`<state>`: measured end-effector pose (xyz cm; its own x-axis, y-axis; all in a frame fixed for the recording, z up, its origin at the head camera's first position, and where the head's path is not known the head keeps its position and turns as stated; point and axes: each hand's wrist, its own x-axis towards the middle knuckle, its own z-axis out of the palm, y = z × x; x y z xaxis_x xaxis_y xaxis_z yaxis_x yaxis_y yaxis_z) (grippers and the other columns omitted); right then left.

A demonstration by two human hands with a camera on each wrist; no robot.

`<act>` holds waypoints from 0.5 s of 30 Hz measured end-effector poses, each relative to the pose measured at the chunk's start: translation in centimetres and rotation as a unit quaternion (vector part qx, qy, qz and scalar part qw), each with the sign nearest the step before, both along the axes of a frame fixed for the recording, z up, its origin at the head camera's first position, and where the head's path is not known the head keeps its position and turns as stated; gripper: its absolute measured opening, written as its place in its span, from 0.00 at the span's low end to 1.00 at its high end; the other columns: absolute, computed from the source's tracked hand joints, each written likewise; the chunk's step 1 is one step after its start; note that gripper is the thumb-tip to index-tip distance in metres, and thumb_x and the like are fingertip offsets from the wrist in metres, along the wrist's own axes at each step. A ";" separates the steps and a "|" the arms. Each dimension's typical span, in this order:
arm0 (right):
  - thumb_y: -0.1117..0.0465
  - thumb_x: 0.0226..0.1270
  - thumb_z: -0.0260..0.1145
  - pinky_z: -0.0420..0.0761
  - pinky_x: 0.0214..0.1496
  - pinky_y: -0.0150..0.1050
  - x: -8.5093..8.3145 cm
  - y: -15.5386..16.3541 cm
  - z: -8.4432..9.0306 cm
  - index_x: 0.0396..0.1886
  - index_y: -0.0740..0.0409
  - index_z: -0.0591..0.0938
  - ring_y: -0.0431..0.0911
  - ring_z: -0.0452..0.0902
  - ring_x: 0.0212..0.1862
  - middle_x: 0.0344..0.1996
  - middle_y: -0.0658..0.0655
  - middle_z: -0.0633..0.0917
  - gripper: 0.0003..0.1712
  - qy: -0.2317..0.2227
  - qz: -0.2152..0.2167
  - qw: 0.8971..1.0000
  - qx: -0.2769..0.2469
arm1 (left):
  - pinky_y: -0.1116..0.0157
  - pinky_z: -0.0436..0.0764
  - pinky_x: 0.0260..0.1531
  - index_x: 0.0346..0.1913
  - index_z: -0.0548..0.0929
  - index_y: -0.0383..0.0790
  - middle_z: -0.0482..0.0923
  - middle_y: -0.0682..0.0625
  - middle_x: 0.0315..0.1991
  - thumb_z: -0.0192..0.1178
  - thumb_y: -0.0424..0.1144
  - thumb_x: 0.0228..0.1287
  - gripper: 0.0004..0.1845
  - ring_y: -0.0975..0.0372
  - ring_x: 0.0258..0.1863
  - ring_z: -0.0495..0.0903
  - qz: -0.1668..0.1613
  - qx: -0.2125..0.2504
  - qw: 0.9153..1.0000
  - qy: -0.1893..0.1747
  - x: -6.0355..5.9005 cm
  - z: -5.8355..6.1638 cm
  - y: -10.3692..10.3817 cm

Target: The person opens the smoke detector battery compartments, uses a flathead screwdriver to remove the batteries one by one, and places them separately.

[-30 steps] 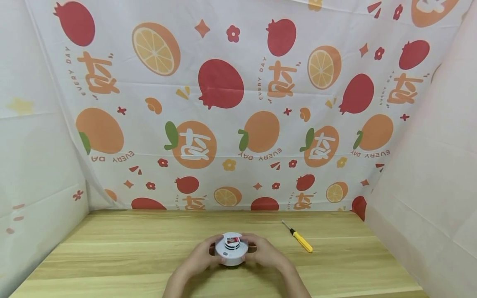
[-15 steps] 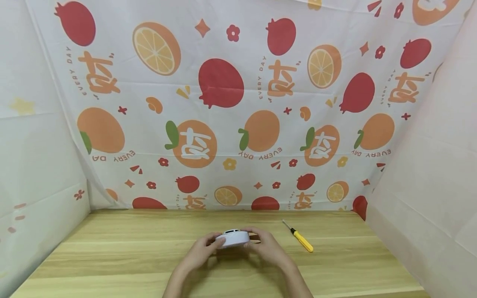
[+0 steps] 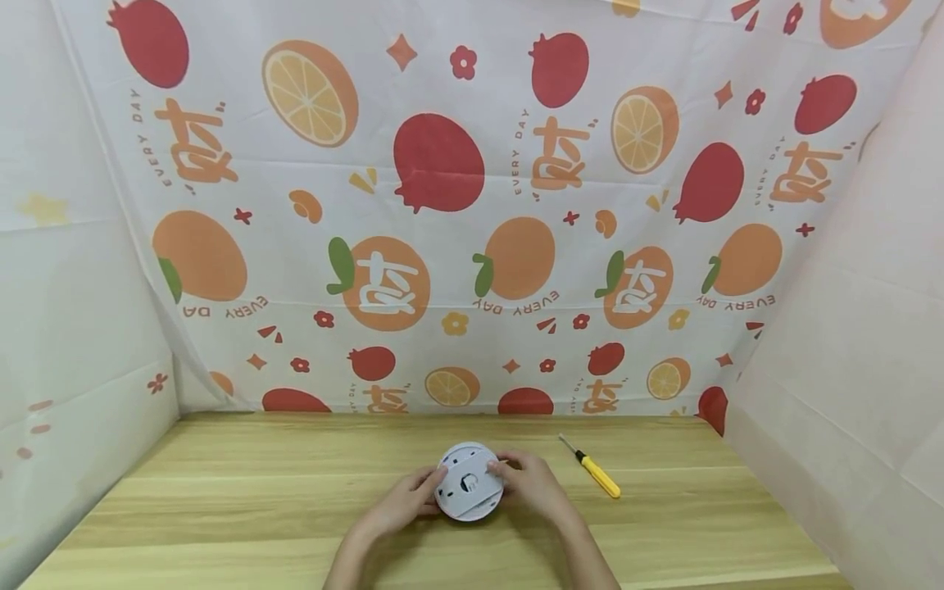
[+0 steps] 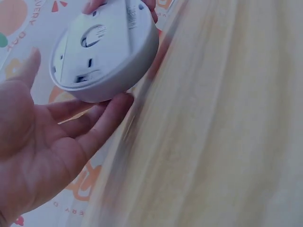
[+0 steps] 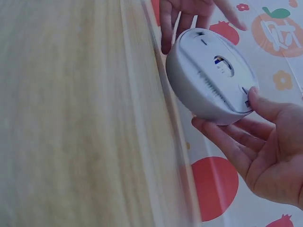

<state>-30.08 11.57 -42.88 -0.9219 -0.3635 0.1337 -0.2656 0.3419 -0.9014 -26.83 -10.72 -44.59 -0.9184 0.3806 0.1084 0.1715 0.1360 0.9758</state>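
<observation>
A round white smoke detector (image 3: 472,501) is held up over the middle of the table with its flat mounting back turned toward the head camera. That back has slots and a round central opening. My right hand (image 3: 537,489) grips its right edge; in the right wrist view the thumb (image 5: 267,105) presses on the back and the fingers lie beneath the rim. On the other side is my left hand (image 3: 404,498). The left wrist view shows its fingers (image 4: 106,125) extended under the detector's rim, with the thumb (image 4: 29,71) raised away from it.
A screwdriver (image 3: 601,478) with a yellow and black handle lies on the wooden table (image 3: 258,500), right of the hands. White cloth (image 3: 457,188) printed with fruit hangs behind the table, and pale cloth walls (image 3: 848,344) stand at both sides.
The smoke detector has been lifted and flipped from its vented, labelled face to its back. Both hands have moved slightly with it. The screwdriver stays in place.
</observation>
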 end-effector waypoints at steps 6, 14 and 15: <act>0.56 0.66 0.59 0.82 0.23 0.39 0.1 -0.1 -0.1 0.42 0.72 0.79 0.46 0.79 0.20 0.20 0.56 0.79 0.19 -0.121 -0.024 0.991 -0.050 | 0.48 0.55 0.60 0.67 0.46 0.21 0.56 0.29 0.63 0.69 0.36 0.50 0.50 0.44 0.61 0.59 -0.018 -0.025 0.999 0.042 -0.3 -0.6 0.3; 0.55 0.68 0.56 0.82 0.26 0.38 -0.1 0.2 -0.9 0.41 0.76 0.78 0.52 0.82 0.23 0.22 0.65 0.82 0.23 -0.207 -0.020 0.977 -0.051 | 0.39 0.42 0.60 0.67 0.51 0.24 0.53 0.28 0.65 0.77 0.40 0.35 0.58 0.38 0.65 0.47 0.024 -0.087 0.988 0.124 -0.5 -2.3 0.9; 0.55 0.69 0.56 0.82 0.26 0.38 -0.1 0.2 -0.9 0.40 0.75 0.78 0.52 0.82 0.23 0.23 0.65 0.82 0.22 -0.212 -0.018 0.976 -0.051 | 0.38 0.41 0.59 0.67 0.53 0.25 0.54 0.29 0.64 0.77 0.44 0.34 0.58 0.37 0.65 0.46 0.038 -0.112 0.983 0.139 -0.5 -2.4 0.9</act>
